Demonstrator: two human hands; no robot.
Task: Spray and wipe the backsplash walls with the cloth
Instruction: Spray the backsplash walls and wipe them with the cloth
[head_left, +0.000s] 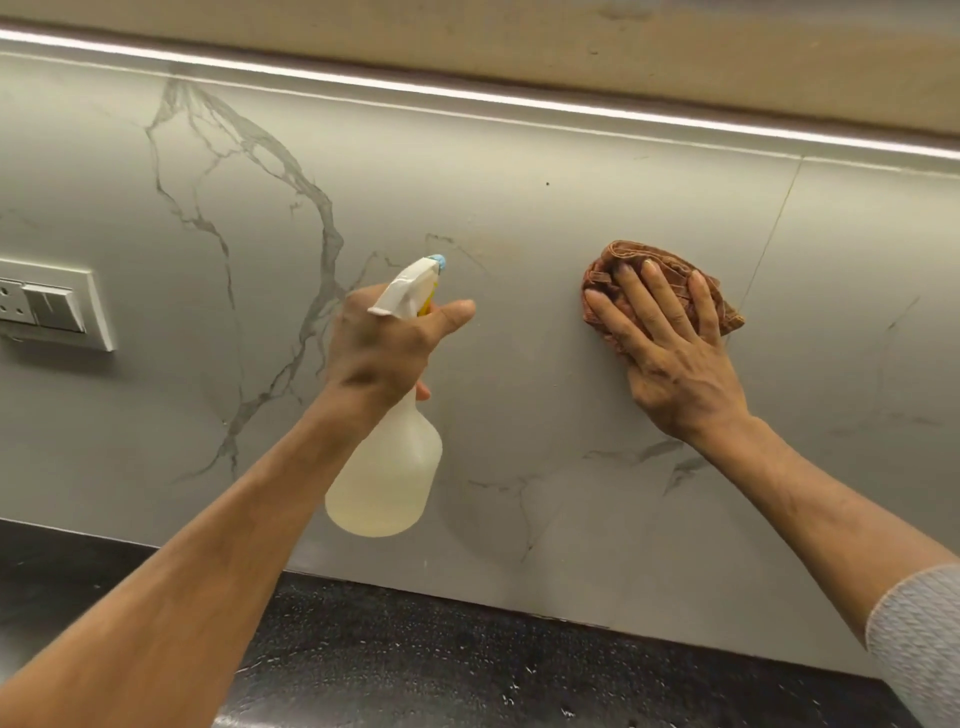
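The backsplash (519, 208) is a grey marble-look wall with dark veins. My left hand (384, 348) grips the neck of a translucent spray bottle (387, 478) with a white trigger head and blue nozzle, which points at the wall. To its right, my right hand (670, 353) lies flat with straight, spread fingers on a bunched brown cloth (618, 260) and presses it against the wall.
A white switch and socket plate (52, 306) is set in the wall at far left. A lit strip (467, 93) runs under the cabinet above. The black speckled countertop (415, 665) meets the wall below my arms.
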